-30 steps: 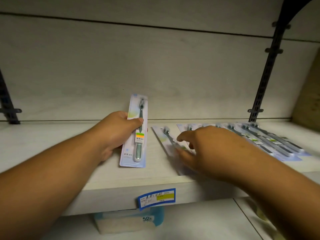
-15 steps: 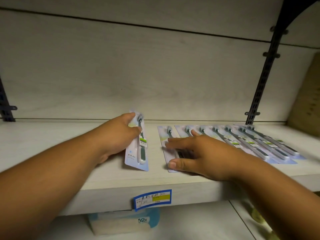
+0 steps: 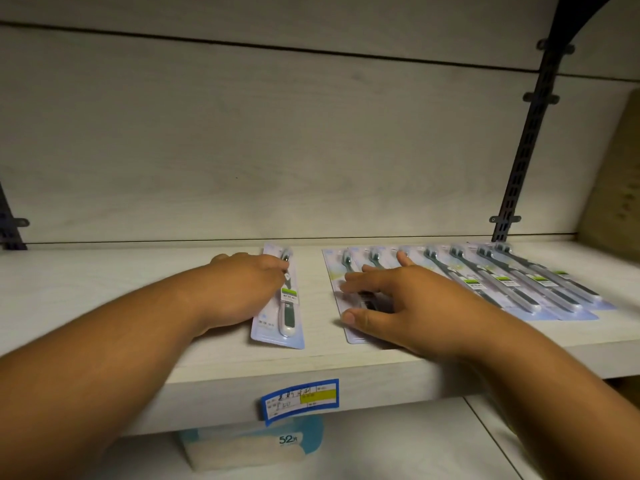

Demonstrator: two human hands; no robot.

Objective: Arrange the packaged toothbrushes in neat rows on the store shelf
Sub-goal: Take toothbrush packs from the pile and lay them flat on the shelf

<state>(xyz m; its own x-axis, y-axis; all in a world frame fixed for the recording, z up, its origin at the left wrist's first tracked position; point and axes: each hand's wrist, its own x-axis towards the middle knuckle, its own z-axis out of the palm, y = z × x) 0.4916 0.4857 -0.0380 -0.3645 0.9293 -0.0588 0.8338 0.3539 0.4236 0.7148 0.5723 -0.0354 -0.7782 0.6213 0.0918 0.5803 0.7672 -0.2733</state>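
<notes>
Your left hand [image 3: 242,289] rests on the shelf [image 3: 86,292], its fingers curled over the left edge of a single toothbrush pack [image 3: 284,306]. This pack lies flat, a little apart from the row of toothbrush packs [image 3: 519,292] at its right. Your right hand [image 3: 419,306] is spread, fingers straight, pressing on the leftmost packs of this row. A blue price label [image 3: 299,398] sticks on the shelf's front edge.

On the shelf [image 3: 104,282], lone pack [image 3: 288,306] left of the overlapping row [image 3: 512,289] (gap between).

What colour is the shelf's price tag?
The price tag is blue-edged, white and yellow; head view.
</notes>
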